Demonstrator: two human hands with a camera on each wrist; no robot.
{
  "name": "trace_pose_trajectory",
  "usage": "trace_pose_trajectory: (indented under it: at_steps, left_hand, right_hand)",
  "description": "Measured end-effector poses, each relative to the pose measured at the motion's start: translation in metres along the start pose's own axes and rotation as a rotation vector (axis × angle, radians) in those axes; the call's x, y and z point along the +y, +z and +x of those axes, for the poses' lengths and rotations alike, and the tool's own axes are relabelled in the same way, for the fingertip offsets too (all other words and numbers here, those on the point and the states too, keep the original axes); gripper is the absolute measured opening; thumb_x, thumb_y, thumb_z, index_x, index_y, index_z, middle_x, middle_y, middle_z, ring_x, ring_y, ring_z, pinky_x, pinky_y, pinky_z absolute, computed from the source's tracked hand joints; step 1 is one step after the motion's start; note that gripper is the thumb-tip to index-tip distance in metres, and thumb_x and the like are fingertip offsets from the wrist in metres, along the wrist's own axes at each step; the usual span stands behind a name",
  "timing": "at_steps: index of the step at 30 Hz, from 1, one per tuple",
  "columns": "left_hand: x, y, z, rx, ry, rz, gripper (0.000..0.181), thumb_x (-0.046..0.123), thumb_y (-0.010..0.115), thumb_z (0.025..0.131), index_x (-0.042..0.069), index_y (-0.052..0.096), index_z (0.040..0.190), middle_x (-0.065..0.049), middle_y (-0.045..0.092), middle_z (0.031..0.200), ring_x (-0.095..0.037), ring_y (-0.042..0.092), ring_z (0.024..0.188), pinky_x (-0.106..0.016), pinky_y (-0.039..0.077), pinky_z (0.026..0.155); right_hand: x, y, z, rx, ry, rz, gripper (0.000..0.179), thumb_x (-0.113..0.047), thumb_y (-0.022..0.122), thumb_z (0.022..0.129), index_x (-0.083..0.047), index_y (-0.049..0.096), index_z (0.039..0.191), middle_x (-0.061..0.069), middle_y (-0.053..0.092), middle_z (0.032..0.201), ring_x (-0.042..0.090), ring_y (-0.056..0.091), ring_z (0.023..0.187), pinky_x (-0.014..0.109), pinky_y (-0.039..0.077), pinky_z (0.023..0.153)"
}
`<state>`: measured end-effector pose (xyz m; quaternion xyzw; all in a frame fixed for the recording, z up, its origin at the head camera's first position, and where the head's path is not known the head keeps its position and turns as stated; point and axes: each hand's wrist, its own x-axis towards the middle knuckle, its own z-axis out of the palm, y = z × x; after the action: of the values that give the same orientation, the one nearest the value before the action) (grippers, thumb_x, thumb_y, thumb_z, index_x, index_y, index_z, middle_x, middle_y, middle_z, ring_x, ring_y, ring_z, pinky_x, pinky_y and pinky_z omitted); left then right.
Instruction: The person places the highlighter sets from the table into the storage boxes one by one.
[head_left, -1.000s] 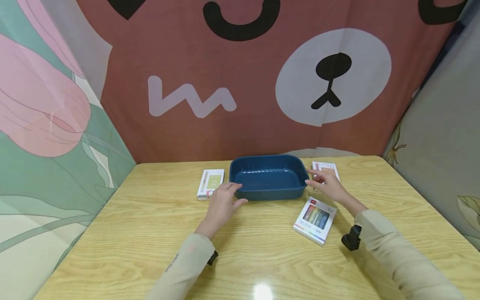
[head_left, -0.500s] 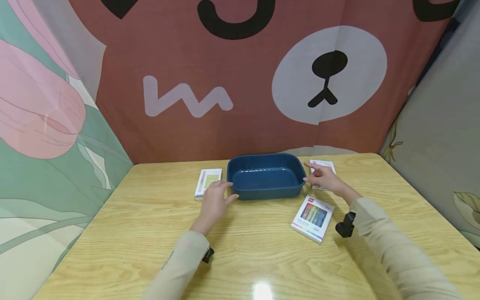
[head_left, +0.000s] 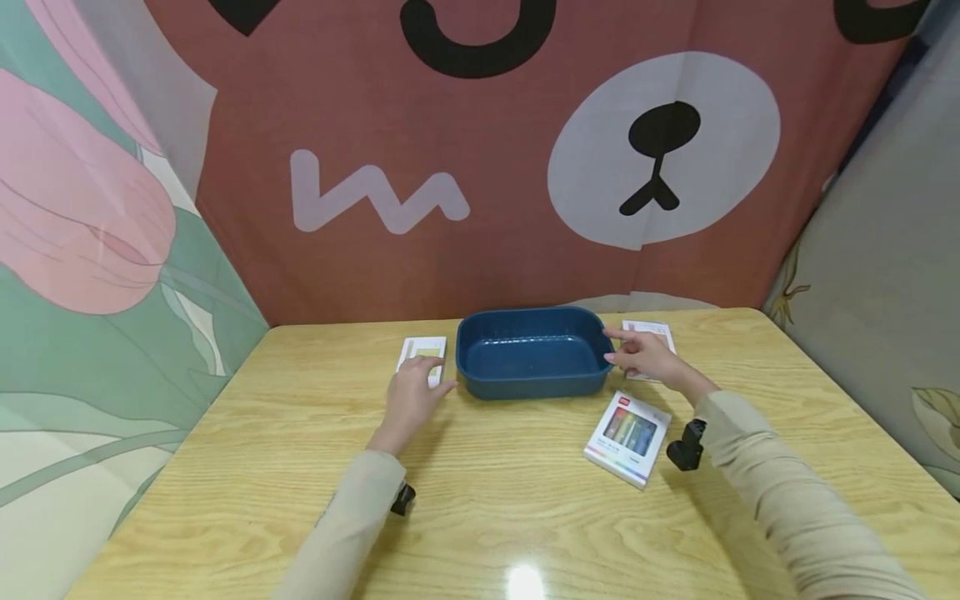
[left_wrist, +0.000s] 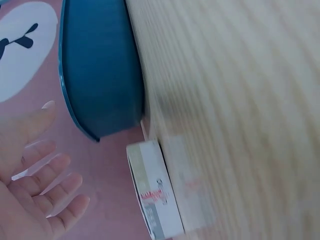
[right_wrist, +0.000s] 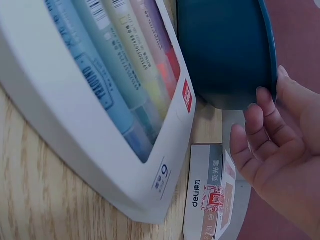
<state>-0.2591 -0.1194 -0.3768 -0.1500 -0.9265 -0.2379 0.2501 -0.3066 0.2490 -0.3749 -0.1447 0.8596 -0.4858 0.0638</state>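
Observation:
A dark blue rectangular tub [head_left: 534,387] stands at the back middle of the table. My right hand [head_left: 651,357] is at its right end, thumb and fingertips right at the rim, fingers loosely bent. In the right wrist view the fingers lie along the outside of the tub's wall [right_wrist: 225,55]. My left hand [head_left: 408,398] hovers apart from the tub, over a flat white box [head_left: 422,343] on the left, thumb and fingers spread with nothing between them. The left wrist view shows this box [left_wrist: 156,192] lying below the open palm.
A white windowed box of highlighter pens [head_left: 628,439] lies in front of the tub's right corner. Another flat white box [head_left: 651,328] lies right of the tub, partly behind my right hand. A printed cloth [head_left: 480,275] hangs along the table's back edge.
My left hand has moved left, away from the tub's left end to over the left box. My right hand stays at the right rim, its fingertips slightly further in over it.

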Motion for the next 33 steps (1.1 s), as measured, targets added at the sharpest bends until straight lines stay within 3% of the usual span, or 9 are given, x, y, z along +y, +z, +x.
trace_pose_trajectory:
  at_steps: [6,11,19,25,33]
  left_hand:
    - [-0.009,0.000,0.005,-0.064,-0.102,-0.038,0.037,0.022,0.074,0.074,0.000,0.065,0.102,-0.015,0.062,0.099,-0.032,0.054,0.095,-0.042,0.045,0.076]
    - [-0.015,0.003,0.009,-0.082,-0.195,-0.099,0.039,0.022,0.073,0.074,-0.002,0.063,0.104,-0.017,0.061,0.102,-0.032,0.054,0.098,-0.043,0.043,0.079]
    - [-0.021,0.007,0.012,-0.113,-0.237,-0.025,0.045,0.020,0.077,0.070,-0.004,0.062,0.104,-0.022,0.059,0.101,-0.037,0.053,0.095,-0.045,0.045,0.074]
    - [-0.029,0.008,0.011,-0.171,-0.340,0.044,0.053,0.028,0.077,0.070,-0.004,0.060,0.109,-0.023,0.056,0.102,-0.039,0.051,0.094,-0.047,0.044,0.073]
    - [-0.034,0.009,0.014,-0.191,-0.410,-0.032,0.065,0.028,0.076,0.070,-0.015,0.049,0.112,-0.030,0.050,0.099,-0.042,0.050,0.092,-0.047,0.042,0.077]
  right_hand:
    - [0.002,-0.001,-0.001,0.002,0.040,0.025,0.054,-0.010,0.057,0.088,0.006,0.035,0.134,0.018,0.055,0.081,0.025,0.052,0.065,0.030,0.046,0.055]
    - [0.003,-0.003,-0.002,-0.008,0.045,0.046,0.056,-0.010,0.058,0.088,0.008,0.032,0.134,0.017,0.053,0.081,0.019,0.049,0.061,0.027,0.045,0.053]
    - [0.002,-0.001,-0.003,-0.009,0.070,0.058,0.058,-0.013,0.059,0.087,0.007,0.032,0.135,0.017,0.052,0.081,0.016,0.046,0.058,0.027,0.043,0.052]
    - [-0.003,0.001,-0.004,-0.008,0.059,0.034,0.058,-0.014,0.058,0.088,0.007,0.031,0.135,0.016,0.051,0.079,0.019,0.046,0.058,0.028,0.043,0.052]
    - [-0.002,0.000,-0.001,0.009,0.071,0.022,0.056,-0.014,0.059,0.087,0.006,0.035,0.134,0.018,0.054,0.081,0.020,0.050,0.060,0.031,0.047,0.054]
